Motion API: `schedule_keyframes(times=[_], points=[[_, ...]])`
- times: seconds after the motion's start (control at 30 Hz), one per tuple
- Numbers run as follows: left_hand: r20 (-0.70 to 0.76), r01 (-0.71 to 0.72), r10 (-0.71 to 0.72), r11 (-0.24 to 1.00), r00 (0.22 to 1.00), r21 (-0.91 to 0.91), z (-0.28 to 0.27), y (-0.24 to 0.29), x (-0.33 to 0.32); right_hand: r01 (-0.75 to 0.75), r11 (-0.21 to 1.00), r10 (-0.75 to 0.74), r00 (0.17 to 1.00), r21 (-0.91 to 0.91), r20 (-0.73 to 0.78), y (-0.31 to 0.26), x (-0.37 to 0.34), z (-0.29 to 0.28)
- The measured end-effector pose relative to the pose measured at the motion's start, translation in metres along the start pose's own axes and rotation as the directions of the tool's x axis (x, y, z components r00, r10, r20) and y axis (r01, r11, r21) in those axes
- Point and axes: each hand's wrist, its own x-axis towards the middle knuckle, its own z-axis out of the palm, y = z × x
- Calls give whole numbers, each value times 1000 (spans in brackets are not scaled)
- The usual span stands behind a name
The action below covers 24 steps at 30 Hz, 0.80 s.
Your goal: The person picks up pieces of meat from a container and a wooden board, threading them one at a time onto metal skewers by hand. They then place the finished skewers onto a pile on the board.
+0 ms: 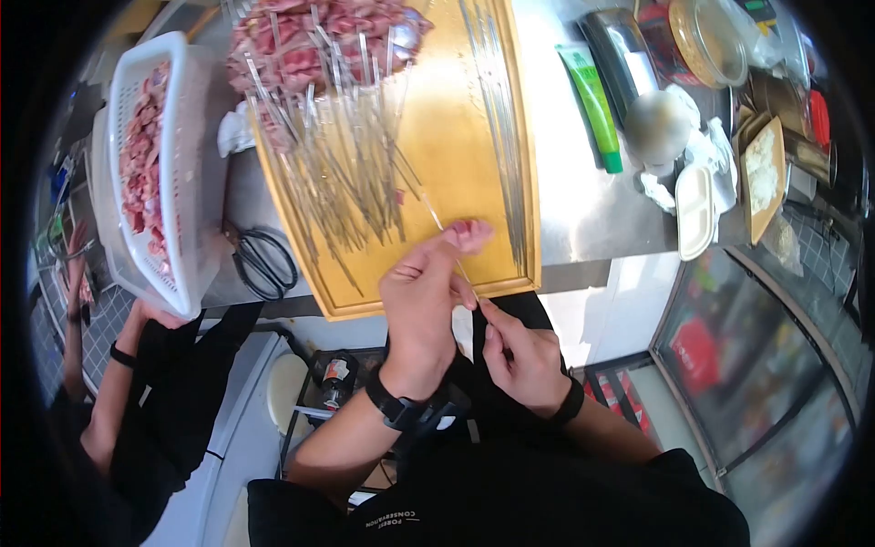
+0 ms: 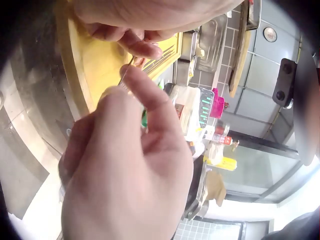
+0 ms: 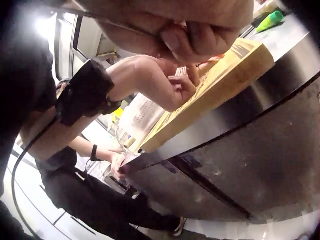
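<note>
In the head view, my left hand [image 1: 419, 292] pinches a piece of raw meat [image 1: 471, 237] over the near edge of a yellow tray [image 1: 447, 137]. A thin metal skewer [image 1: 432, 211] passes by the meat, its tip pointing up the tray. Lower right, my right hand [image 1: 529, 360] pinches the skewer's near end between thumb and fingers. The left wrist view shows my right hand [image 2: 125, 155] large, the skewer [image 2: 126, 71] running up to the other hand's fingers. Many skewers [image 1: 351, 169] loaded with meat [image 1: 310, 46] lie on the tray's left side.
Bare skewers [image 1: 499, 128] line the tray's right side. Black-handled scissors [image 1: 262, 263] and a white basket [image 1: 173, 182] of meat lie left, with another person's hand [image 1: 159, 314] at the basket. Rightward are a green tube [image 1: 597, 118] and a white container [image 1: 694, 210].
</note>
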Motion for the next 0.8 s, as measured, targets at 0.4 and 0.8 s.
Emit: schedule_keyframes(times=[0.4, 0.8], points=[[139, -523, 527, 706, 839, 477, -61, 117, -40, -83, 960, 125, 981, 266, -147, -6, 27, -16], [454, -289, 719, -351, 526, 891, -180, 232, 30, -133, 930, 197, 967, 343, -159, 11, 37, -42]])
